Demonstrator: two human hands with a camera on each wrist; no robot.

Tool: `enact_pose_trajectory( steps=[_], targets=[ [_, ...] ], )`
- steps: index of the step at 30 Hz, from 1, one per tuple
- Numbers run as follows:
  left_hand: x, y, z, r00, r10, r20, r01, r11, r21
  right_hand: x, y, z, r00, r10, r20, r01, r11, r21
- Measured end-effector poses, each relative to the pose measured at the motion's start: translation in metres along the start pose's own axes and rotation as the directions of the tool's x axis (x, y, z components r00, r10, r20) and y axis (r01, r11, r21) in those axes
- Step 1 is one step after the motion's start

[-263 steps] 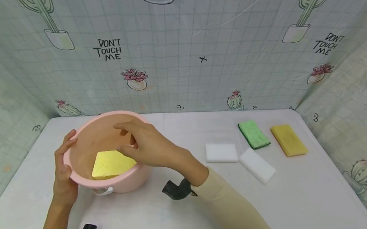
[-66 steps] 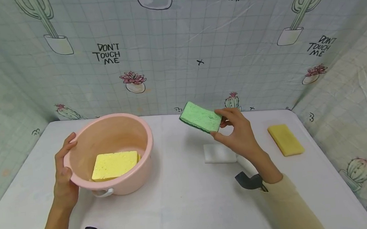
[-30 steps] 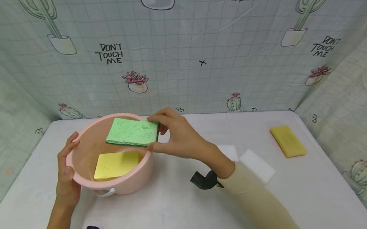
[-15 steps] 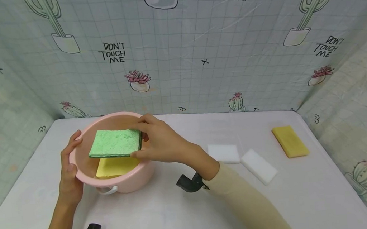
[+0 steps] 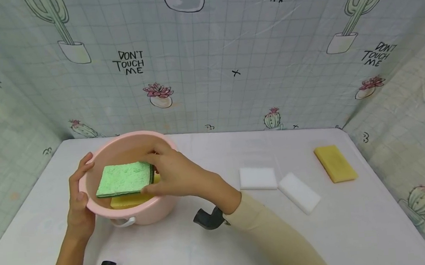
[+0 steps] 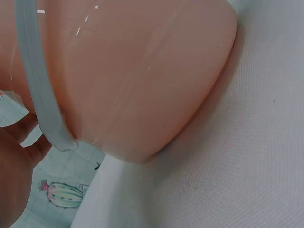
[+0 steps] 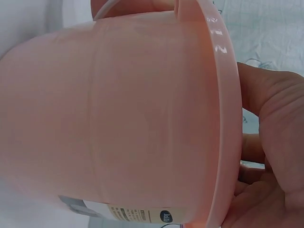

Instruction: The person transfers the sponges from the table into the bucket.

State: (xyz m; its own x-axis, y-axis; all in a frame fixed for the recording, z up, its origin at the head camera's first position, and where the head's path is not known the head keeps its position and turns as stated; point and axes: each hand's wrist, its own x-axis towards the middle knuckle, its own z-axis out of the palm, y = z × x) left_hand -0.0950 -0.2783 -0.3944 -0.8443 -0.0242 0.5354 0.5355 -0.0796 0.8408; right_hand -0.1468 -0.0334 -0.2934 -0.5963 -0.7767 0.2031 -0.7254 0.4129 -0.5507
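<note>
A pink plastic basin [image 5: 162, 207] stands on the white table at the left. A yellow sponge [image 5: 128, 201] lies in its bottom. My right hand [image 5: 171, 175] pinches a green sponge [image 5: 124, 179] by its right end and holds it flat inside the basin, just over the yellow one. My left hand [image 5: 77, 201] grips the basin's left rim. The wrist views show only the basin's outer wall [image 6: 142, 80] [image 7: 118, 123], its white handle [image 6: 40, 90] and part of my right palm [image 7: 270, 142].
Two white sponges [image 5: 258, 178] [image 5: 299, 192] lie right of the basin. A darker yellow sponge [image 5: 335, 163] lies near the table's right edge. Cactus-print sheets wall in the back and both sides. Bare table [image 5: 192, 254] stretches in front.
My right hand carried the green sponge from the right side of the table over the basin and lowered it inside, onto the yellow sponge. The left hand stayed on the rim.
</note>
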Motion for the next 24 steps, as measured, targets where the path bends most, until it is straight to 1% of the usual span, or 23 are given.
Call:
enact_pose_trajectory(
  steps=[8, 15, 24],
  targets=[
    [-0.0018, 0.0023, -0.0017, 1.0, -0.013, -0.011, 0.013, 1.0, 0.012, 0.0027, -0.0031, 0.0043, 1.0, -0.012, -0.007, 0.011, 0.998, -0.063],
    [0.0, 0.0006, -0.0031, 1.0, 0.001, 0.004, -0.001, 1.0, -0.006, 0.0025, -0.002, 0.0038, 1.0, -0.01, -0.021, 0.009, 0.998, -0.058],
    [0.0006, -0.0013, -0.0032, 1.0, -0.002, 0.004, 0.002, 1.0, 0.005, 0.0029, -0.0004, 0.0041, 0.998, -0.036, -0.045, 0.034, 0.998, -0.051]
  ],
)
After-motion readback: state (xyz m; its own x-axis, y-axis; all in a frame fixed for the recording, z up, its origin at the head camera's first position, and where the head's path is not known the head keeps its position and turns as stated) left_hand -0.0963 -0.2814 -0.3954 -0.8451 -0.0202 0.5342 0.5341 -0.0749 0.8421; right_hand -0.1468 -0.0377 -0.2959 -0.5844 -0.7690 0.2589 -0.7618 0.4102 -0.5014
